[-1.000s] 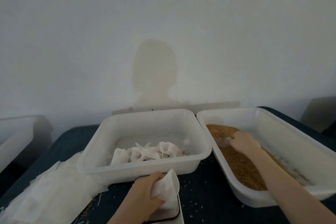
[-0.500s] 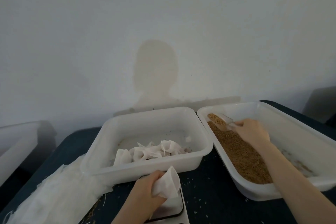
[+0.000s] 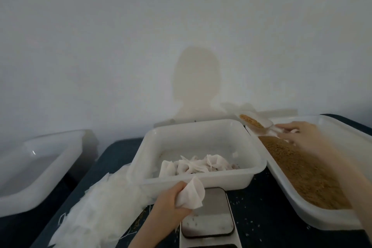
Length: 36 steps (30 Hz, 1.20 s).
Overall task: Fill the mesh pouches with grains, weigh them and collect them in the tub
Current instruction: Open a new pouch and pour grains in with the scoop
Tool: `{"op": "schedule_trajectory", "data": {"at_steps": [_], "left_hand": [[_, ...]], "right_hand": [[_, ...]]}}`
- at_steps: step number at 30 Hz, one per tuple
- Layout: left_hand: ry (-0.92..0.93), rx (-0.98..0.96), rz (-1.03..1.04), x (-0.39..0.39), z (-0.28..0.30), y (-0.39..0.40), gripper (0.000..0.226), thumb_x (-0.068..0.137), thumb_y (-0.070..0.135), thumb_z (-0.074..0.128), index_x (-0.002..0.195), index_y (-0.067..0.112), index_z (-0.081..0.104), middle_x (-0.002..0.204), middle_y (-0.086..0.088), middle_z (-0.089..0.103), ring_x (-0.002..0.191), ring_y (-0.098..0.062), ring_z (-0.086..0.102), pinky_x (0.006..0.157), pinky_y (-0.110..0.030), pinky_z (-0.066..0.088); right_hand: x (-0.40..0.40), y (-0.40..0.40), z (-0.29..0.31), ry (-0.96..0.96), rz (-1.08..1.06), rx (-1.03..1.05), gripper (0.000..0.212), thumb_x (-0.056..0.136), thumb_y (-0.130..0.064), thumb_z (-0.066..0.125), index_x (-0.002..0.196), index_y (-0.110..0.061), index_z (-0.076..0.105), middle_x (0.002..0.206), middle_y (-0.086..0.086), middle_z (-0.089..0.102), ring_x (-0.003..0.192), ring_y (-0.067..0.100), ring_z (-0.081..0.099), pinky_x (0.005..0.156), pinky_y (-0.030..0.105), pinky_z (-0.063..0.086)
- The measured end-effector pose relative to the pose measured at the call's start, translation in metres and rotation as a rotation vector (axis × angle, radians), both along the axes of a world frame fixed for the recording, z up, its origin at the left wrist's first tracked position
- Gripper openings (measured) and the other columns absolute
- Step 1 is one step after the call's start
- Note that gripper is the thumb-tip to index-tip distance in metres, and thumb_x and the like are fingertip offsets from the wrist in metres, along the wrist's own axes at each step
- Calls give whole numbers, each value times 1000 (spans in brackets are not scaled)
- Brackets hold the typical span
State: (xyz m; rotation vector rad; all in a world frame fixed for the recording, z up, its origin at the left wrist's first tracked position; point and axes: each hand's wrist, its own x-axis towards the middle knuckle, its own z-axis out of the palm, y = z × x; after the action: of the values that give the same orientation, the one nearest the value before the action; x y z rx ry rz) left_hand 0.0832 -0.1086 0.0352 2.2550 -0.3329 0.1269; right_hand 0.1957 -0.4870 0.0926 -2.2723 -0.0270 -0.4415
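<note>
I have the empty mesh pouch [image 3: 191,193] pinched in my left hand [image 3: 171,205], held just above the scale [image 3: 207,213], its mouth turned up and to the right. It looks thin, limp and almost weightless, so I judge it will fold shut unless I keep the rim spread; the place to hold it is at the edge of the opening, not the body. My right hand [image 3: 298,135] grips the handle of a clear scoop [image 3: 254,122] loaded with brown grains, raised over the far corner of the grain tray [image 3: 342,217]. The grains are loose and will spill at any tilt, so I would carry the scoop level and pour slowly.

Between scoop and pouch stands the white tub [image 3: 201,177], with several filled pouches [image 3: 197,165] lying in it; its near right corner sits on the path, and I judge the scoop must pass over or around it. A heap of spare pouches [image 3: 96,211] lies to the left of my wrist, touching the tub's side. Another white tray [image 3: 36,167] sits well apart at far left. Stray grains dot the dark table [image 3: 267,217] around the scale, so it may read off if any land on the plate
</note>
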Motion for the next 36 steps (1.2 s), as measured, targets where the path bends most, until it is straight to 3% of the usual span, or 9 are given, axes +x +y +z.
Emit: {"op": "schedule_trajectory", "data": {"at_steps": [3,8,13,19,24,30,36], "left_hand": [[-21,-38,29,-2,0,8,18,70,40,65,88,41,60,88,27,64,80,10,59,68,-7,44],[-25,-46,118,-2,-4,14,26,65,50,61,87,36,59,79,21,64,72,7,57,64,-10,43],[-13,-44,132,-3,-4,16,21,76,39,70,91,37,55,77,23,61,70,7,56,60,-11,40],[-17,13,124,-4,-2,15,28,73,49,68,93,40,52,84,16,64,76,5,59,65,-14,44],[-20,96,125,-1,-6,15,39,61,68,55,93,46,49,89,31,59,80,9,58,71,-18,50],[-32,238,96,4,-14,11,45,68,56,61,108,47,42,101,21,57,93,4,55,87,-28,49],[-91,382,95,2,-14,0,60,77,58,58,129,39,33,103,18,50,94,-2,50,85,-22,41]], "right_hand": [[-11,13,8,10,199,85,22,83,-18,72,96,-35,72,69,-1,67,45,4,51,46,20,41],[-36,43,16,139,565,153,34,84,-1,67,98,-31,77,78,2,62,60,16,51,55,32,39],[-53,63,14,230,738,-60,36,84,-10,71,105,-39,73,89,-7,65,66,10,57,59,24,46],[-60,70,15,257,761,-105,39,82,-13,72,107,-44,71,86,-13,62,74,3,56,69,18,45],[-64,71,18,307,783,-175,37,82,-20,72,104,-49,70,87,-17,60,78,-3,54,74,11,40],[-66,76,12,327,790,-216,33,82,-24,73,104,-49,70,84,-23,58,77,-7,52,75,8,38],[-64,79,4,316,798,-211,33,83,-26,71,107,-49,68,83,-25,57,75,-7,50,73,7,37]]}}
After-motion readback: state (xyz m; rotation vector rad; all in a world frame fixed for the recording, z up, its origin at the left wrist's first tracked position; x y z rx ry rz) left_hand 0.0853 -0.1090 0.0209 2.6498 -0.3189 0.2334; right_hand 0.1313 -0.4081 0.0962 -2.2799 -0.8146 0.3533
